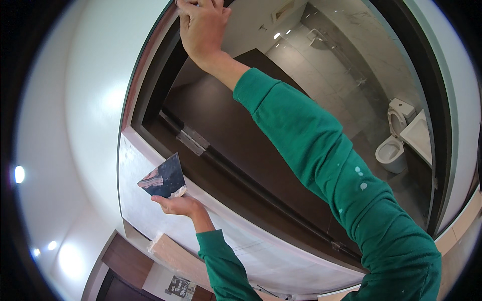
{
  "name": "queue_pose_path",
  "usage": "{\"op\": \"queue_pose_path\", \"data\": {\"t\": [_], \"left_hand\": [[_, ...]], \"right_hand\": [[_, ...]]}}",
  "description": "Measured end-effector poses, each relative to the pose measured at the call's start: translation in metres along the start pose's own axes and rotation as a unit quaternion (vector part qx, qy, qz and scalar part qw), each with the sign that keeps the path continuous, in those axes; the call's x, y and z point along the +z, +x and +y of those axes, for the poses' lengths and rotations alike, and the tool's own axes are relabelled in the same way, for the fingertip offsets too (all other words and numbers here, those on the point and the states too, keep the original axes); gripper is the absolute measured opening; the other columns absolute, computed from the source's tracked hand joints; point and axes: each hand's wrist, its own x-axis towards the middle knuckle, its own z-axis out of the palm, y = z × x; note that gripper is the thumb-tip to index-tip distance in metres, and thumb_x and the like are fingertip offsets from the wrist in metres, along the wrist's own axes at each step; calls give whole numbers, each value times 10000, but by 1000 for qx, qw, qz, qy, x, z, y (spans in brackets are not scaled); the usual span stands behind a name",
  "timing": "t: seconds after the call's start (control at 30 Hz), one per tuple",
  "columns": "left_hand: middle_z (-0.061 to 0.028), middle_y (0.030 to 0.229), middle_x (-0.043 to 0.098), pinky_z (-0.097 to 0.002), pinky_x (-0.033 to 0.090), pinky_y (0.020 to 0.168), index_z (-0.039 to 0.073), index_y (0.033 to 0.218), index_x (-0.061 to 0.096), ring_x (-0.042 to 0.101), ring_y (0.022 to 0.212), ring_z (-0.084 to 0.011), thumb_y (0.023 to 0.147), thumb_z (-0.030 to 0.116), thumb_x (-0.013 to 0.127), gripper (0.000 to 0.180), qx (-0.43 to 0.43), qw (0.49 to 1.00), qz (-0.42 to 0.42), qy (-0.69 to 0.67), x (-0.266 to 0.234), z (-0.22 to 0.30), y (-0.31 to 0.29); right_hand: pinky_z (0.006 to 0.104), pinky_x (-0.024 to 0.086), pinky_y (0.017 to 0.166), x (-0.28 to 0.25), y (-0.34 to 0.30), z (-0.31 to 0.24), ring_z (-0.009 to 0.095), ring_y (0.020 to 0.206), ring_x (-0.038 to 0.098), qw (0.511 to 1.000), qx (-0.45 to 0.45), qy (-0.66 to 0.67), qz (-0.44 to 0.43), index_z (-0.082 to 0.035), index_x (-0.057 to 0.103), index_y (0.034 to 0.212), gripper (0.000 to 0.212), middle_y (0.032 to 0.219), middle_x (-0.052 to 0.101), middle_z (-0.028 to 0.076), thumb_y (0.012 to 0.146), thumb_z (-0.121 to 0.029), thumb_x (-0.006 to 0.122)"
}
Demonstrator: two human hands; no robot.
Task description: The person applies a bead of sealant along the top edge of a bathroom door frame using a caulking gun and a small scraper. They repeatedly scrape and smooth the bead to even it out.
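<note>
White wall [95, 95], biggest, beside dark door frame [211, 175]. Brown door [236, 118] open into bathroom. Edge strip: lower part pale, looks mostly covered; upper reddish part [139, 75] looks not yet done. Toilet [391, 153] inside, lid up; too small to tell what bowl holds. Right hand [203, 32] high by frame, fingers curled, cut off at top; cannot tell what it holds. Left hand [178, 205] grips tilted flat plate [170, 175] near frame's lower part. Dab of whitish paste [179, 191] on plate, by fingers.

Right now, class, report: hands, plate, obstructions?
Left hand holding dark plate, pale paste on lower edge. Right hand raised near door frame, hold unclear. Right sleeve hides part of door.
</note>
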Motion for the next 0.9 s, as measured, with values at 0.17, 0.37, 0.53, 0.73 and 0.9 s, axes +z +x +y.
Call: {"op": "queue_pose_path", "data": {"t": [0.17,0.37,0.53,0.73,0.9], "left_hand": [[-187,1189,639,-375,558,888,-141,1213,572,650,1043,-280,1090,476,421,647,3,999,6,36,0,2,-2],[-183,1173,634,-370,556,887,-142,1193,573,646,1033,-271,1086,490,426,658,1,999,4,43,1,3,-3],[-173,1173,649,-359,563,863,-129,1196,580,660,1004,-260,1101,440,408,602,7,1000,6,28,2,4,-2],[-185,1176,641,-364,555,878,-154,1211,564,651,1012,-270,1101,446,406,631,7,1000,6,21,4,4,-3],[-193,1210,618,-356,525,923,-155,1231,555,631,1044,-261,1094,483,409,669,-8,1000,-6,18,1,5,-3]], "right_hand": [[440,409,914,12,-23,-10,283,1015,556,999,17,19,-21,-90,760,1121,239,1031,655,59,895,-99,681],[401,373,874,36,-55,-25,237,948,533,999,21,27,16,-138,788,1022,172,937,678,-29,871,-84,725],[403,372,872,42,-75,-39,232,942,535,999,31,44,2,-130,786,1020,178,937,678,-27,862,-69,733],[405,368,872,44,-96,-55,235,947,532,997,33,63,-26,-115,779,1034,200,946,672,-17,850,-51,734],[407,367,870,48,-114,-68,236,946,525,995,37,78,-41,-114,776,1028,192,942,664,-16,852,-52,731]]}}
